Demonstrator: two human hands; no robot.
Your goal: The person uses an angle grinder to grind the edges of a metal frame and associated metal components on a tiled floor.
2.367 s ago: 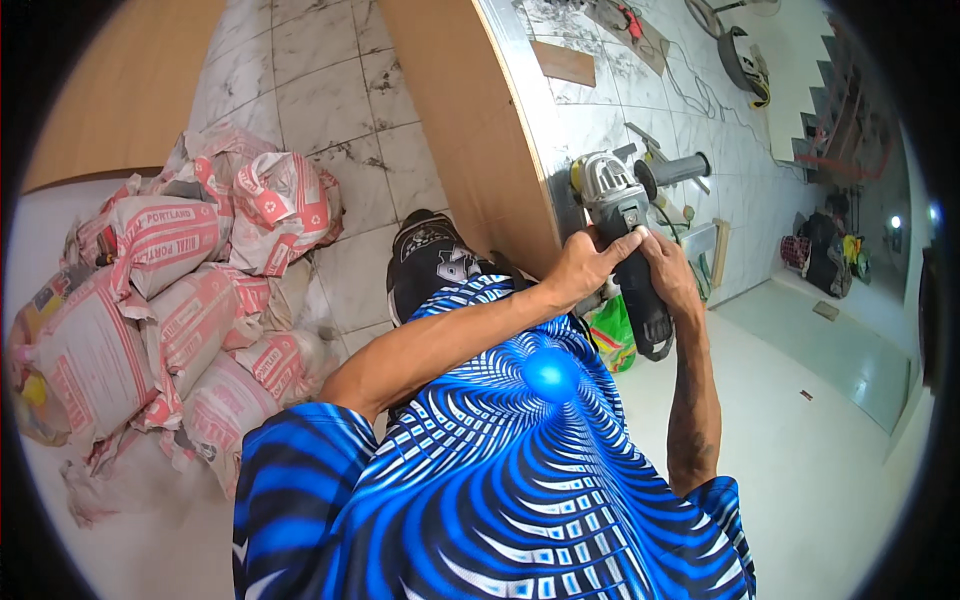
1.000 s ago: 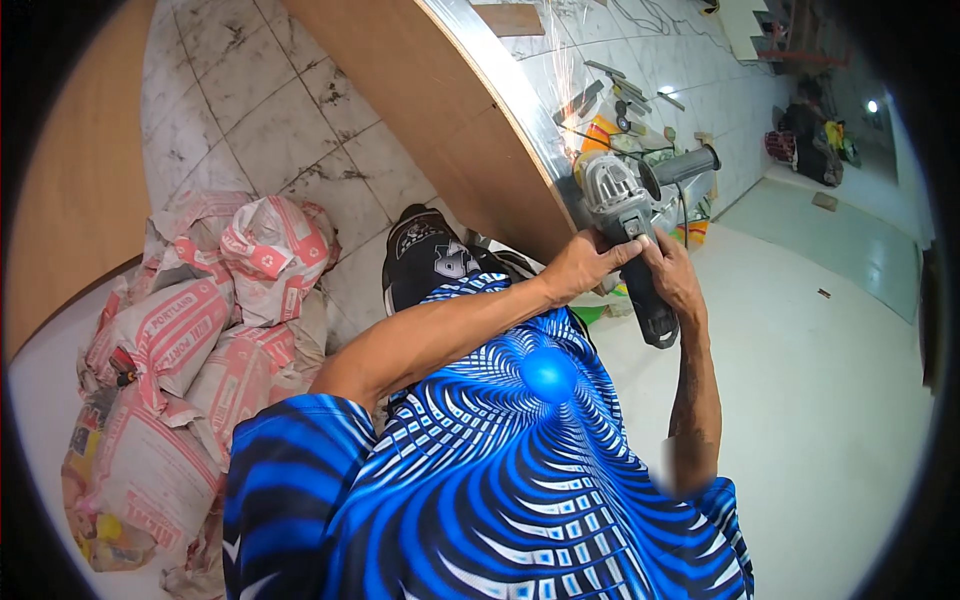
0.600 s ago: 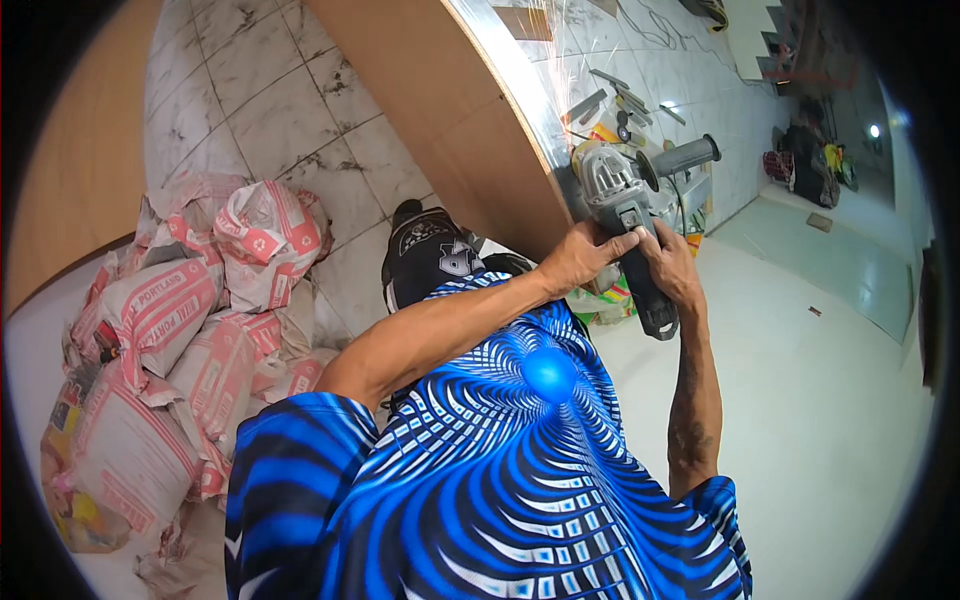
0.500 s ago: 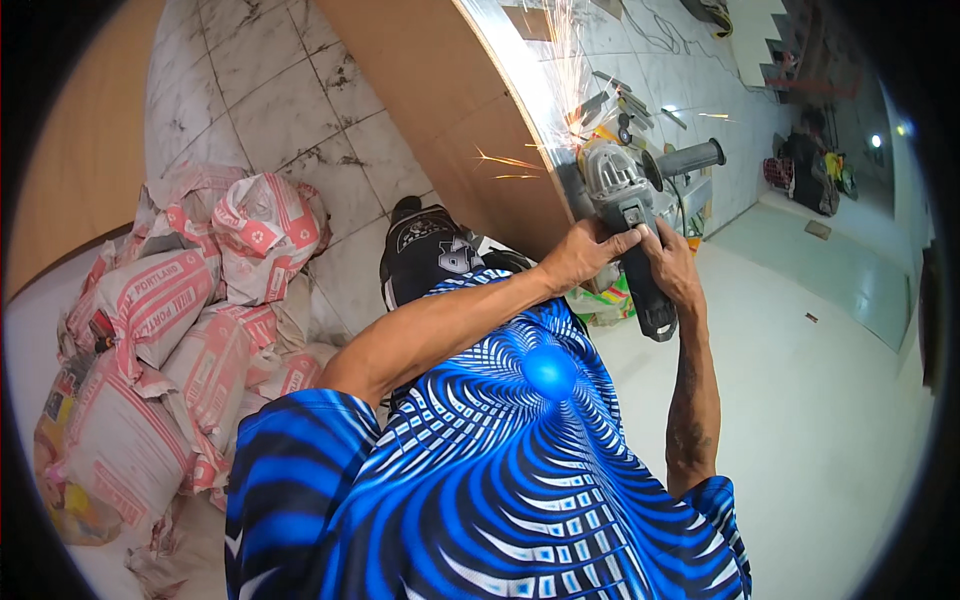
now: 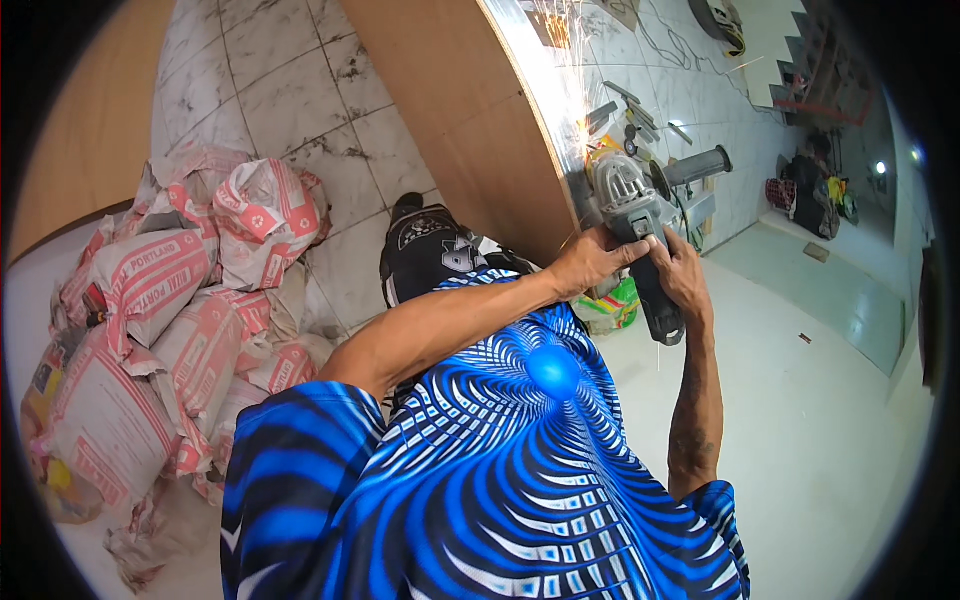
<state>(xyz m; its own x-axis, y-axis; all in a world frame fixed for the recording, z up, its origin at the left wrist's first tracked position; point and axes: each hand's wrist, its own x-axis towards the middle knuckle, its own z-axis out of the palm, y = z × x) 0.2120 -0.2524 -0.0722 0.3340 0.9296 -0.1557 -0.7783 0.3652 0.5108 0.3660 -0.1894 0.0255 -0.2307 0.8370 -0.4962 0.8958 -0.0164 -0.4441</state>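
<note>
I have both bare hands on the angle grinder (image 5: pixel 628 205): the left hand (image 5: pixel 592 262) wraps its body from the left, the right hand (image 5: pixel 682 275) from the right, fingers closed with hardly any gap. The tool lies between them, its head just ahead of the grip and its tail below it. The side handle (image 5: pixel 697 165) sticks out ahead and to the right, unheld.

Ahead and left of my grip, sparks (image 5: pixel 577 90) stream away along the bright metal edge (image 5: pixel 530 65) of a wooden panel (image 5: pixel 470 110). I cannot see the wheel's bite clearly, but I judge it is cutting metal there. My chief worry is kickback: if the wheel pinches or catches, the body could twist between these palms, since nothing braces the side handle. The left knuckles sit close to the panel's near end, so a slip leftward could scrape or cut them. Sparks thrown back toward the grip might burn bare skin or melt the green plastic bag (image 5: pixel 617 308) just below the left hand.
</note>
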